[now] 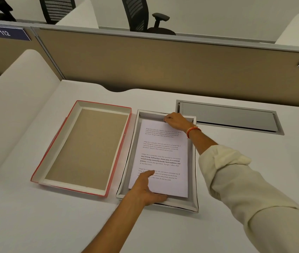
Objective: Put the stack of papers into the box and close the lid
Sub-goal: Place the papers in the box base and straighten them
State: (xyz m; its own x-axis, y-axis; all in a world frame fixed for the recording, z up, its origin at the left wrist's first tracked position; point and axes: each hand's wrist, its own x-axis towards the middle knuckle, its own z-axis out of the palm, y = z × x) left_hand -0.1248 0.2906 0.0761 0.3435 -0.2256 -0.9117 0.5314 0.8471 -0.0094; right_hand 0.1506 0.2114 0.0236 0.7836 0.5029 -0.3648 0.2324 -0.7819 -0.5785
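A white stack of printed papers point(163, 152) lies inside the shallow white box point(193, 179) in the middle of the desk. My left hand point(145, 189) grips the stack's near left edge, thumb under and fingers on top. My right hand point(176, 121) pinches the stack's far edge near the box's far wall. The red-edged lid point(83, 148) lies upside down, brown inside up, just left of the box.
A grey cable hatch point(230, 117) is set in the desk to the right of the box. A tan partition point(163, 61) runs along the back. A white side divider point(17, 106) rises at the left. Office chairs point(141, 15) stand beyond the partition.
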